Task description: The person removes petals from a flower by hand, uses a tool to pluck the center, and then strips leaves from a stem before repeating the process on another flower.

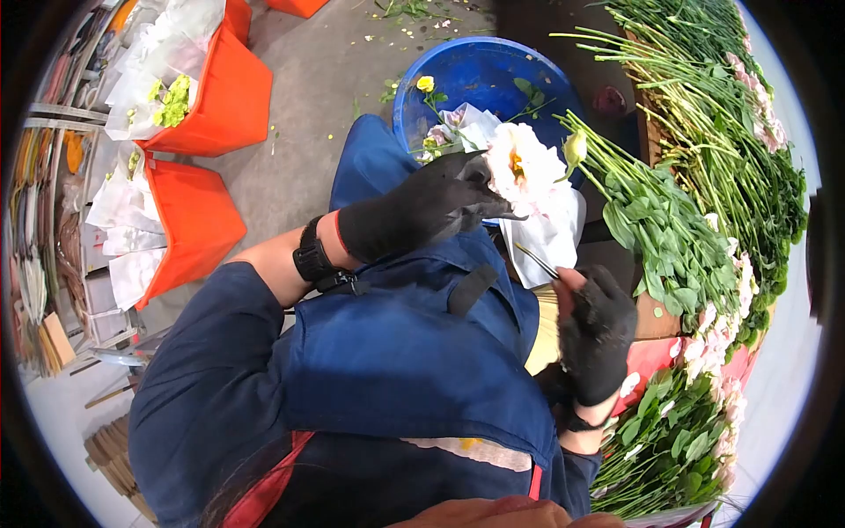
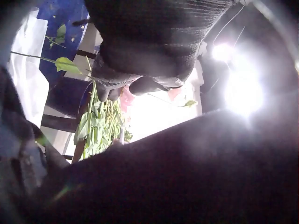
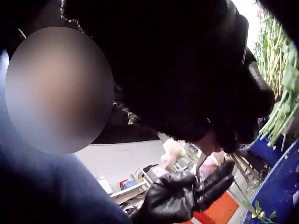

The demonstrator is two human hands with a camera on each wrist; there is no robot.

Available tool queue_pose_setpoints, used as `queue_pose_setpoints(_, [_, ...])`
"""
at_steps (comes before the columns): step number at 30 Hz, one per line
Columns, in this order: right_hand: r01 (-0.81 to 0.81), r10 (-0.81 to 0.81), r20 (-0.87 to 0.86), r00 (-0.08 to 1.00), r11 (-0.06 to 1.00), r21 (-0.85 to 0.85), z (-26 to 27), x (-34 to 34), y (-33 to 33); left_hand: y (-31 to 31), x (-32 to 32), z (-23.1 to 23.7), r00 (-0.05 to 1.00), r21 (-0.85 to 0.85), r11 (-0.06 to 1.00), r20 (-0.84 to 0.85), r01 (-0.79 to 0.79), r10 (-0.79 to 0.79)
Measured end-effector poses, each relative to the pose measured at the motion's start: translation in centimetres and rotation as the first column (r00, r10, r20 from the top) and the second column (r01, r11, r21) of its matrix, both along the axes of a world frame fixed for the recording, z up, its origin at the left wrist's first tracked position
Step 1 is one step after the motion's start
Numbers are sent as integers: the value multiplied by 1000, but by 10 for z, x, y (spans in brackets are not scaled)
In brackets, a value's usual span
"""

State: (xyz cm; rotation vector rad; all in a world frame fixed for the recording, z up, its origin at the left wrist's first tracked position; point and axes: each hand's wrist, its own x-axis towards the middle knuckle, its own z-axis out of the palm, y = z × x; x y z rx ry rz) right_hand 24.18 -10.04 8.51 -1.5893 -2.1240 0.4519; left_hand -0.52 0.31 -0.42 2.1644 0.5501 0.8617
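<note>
My black-gloved left hand [image 1: 431, 202] holds a pale pink, ruffled flower [image 1: 521, 172] by its head, over the rim of a blue bin [image 1: 414, 75]. In the right wrist view, the left glove [image 3: 173, 198] has its fingers around the pink bloom [image 3: 212, 163]. My right hand [image 1: 598, 330], also gloved but with a bare thumb tip, pinches slim metal tweezers [image 1: 535, 261]. Their points aim toward the flower, a short way below it. A closed pale bud [image 1: 575, 148] sits just right of the bloom. White paper [image 1: 550, 238] hangs beneath it.
Bundles of green stems [image 1: 673, 238] with pink blooms lie on the bench at the right. Two orange containers [image 1: 211, 106] with white paper stand on the left. Loose stems, a yellow flower [image 1: 426, 84] and paper lie in the bin. Leaf scraps dot the floor.
</note>
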Motion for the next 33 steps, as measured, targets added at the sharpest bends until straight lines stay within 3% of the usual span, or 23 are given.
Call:
queue_pose_setpoints(1, [-14, 15, -9, 1000, 1000, 26, -5, -6, 3, 0, 2, 1, 1000, 11, 1000, 31, 4, -5])
queue_pose_setpoints(6, [2, -5, 24, 1000, 992, 129, -14, -18, 13, -9, 2, 20, 999, -365, 930, -9, -38, 38])
queue_pose_setpoints(8, [-14, 16, -18, 1000, 995, 99, -9, -18, 10, -10, 1, 21, 997, -362, 931, 34, -47, 64])
queue_pose_setpoints(9, [-23, 26, -40, 999, 996, 83, -7, -18, 7, -10, 3, 19, 990, -267, 962, 112, -52, 85])
queue_pose_setpoints(10, [-58, 61, -27, 998, 995, 76, -4, -13, 5, -11, 2, 20, 990, -338, 939, 101, -62, 101])
queue_pose_setpoints(11, [-51, 53, -42, 998, 998, 47, 1, -10, 2, -11, 2, 23, 989, -408, 910, 91, -73, 119])
queue_pose_setpoints(12, [-43, 44, -58, 997, 999, 16, 7, -7, -3, -12, -1, 50, 993, -620, 779, -13, -98, 114])
queue_pose_setpoints(14, [-22, 15, -88, 996, 997, -78, 16, 0, -10, -15, 0, 59, 994, -741, 666, -17, -87, 110])
queue_pose_setpoints(17, [-112, 83, -215, 973, 986, -124, 0, 12, -5, -18, 4, 28, 975, -598, 802, 189, 17, 120])
queue_pose_setpoints(18, [13, -27, -138, 990, 995, -102, -22, 9, -3, -16, 3, 18, 974, -580, 814, 204, 36, 102])
queue_pose_setpoints(19, [49, -53, 191, 980, 999, 24, -30, 6, -3, -14, 5, 13, 963, -639, 766, 245, 73, 113])
queue_pose_setpoints(21, [7, -7, -36, 999, 1000, -5, -19, 8, -9, -9, 9, 4, 934, -740, 656, 323, 148, 154])
queue_pose_setpoints(23, [21, -31, -176, 984, 998, -60, -1, 5, -13, -20, 12, 29, 916, -771, 634, 297, 64, 268])
queue_pose_setpoints(27, [-6, -7, -183, 983, 997, -71, 15, 9, -10, -10, 15, 15, 956, -607, 795, 246, 24, 159])
queue_pose_setpoints(28, [-22, 4, -201, 980, 996, -86, 15, 12, -8, -10, 18, 13, 933, -609, 792, 311, 48, 183])
queue_pose_setpoints(31, [-74, 67, -65, 996, 990, -117, -6, 23, 0, -16, 16, 32, 913, -806, 589, 286, 64, 292])
queue_pose_setpoints(32, [-56, 53, -53, 997, 996, -71, -27, 26, 5, -15, 15, 29, 915, -817, 572, 282, 71, 289])
queue_pose_setpoints(33, [7, -23, -101, 995, 987, -158, -47, 31, 10, -15, 15, 26, 925, -744, 668, 257, 5, 279])
